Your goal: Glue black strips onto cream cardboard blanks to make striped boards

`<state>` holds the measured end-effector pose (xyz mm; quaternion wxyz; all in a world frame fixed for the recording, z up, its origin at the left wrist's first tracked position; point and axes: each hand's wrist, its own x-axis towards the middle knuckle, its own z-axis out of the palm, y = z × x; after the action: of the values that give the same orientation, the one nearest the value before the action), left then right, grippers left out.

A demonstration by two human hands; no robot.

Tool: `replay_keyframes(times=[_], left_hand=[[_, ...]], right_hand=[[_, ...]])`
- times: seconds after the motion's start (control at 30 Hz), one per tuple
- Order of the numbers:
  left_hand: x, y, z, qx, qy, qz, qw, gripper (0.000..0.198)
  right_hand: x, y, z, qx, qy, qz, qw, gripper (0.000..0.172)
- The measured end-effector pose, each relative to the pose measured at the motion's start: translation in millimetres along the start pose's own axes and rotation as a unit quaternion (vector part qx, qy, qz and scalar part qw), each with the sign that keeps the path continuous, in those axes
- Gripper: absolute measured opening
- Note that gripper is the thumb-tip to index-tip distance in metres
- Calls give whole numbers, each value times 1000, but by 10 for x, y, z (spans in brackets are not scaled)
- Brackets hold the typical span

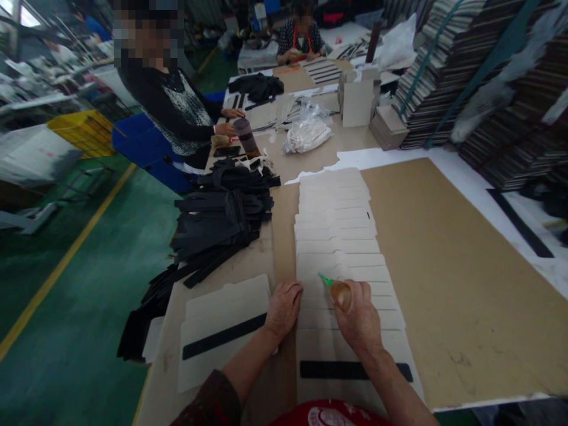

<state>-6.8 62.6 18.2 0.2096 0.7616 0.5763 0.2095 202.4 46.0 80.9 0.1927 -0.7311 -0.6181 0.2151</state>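
Over smooth, overlapping boards [339, 245] toward the near edge of the table [166, 367], the right hand [361, 319] clasps a rounded amber bottle [341, 295], long axis and tapered nozzle [326, 280] pointing far-left; the left hand [284, 309]'s grip is unclear.

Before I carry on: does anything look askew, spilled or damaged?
No spill shows. The black strips lie in a jumbled heap, unlike the neatly overlapped cards, and the brown board has dark smudges toward its near edge.

A red garment [295, 416] is showing a round white emblem [327, 419] and small white marks [349, 407]. Left of the garment, a dark, faintly red-patterned sleeve [213, 399] is ending around the left elbow.
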Motion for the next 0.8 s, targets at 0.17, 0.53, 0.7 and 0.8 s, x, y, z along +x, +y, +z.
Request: replay_keyframes(times=[0.17,0.53,0.7,0.8], left_hand=[[150,-59,16,-17,-7,-24,1000,20],[257,-218,27,-72,-24,-19,997,18],[250,-259,64,-92,-13,-21,995,14],[240,-260,82,-102,-3,-27,994,13]], right_hand=[[-5,49,-20,-12,3,3,1000,36],[6,8,8,9,-8,-17,1000,38],[17,51,-38,-11,2,0,1000,31],[10,74,-80,-24,3,10,1000,29]])
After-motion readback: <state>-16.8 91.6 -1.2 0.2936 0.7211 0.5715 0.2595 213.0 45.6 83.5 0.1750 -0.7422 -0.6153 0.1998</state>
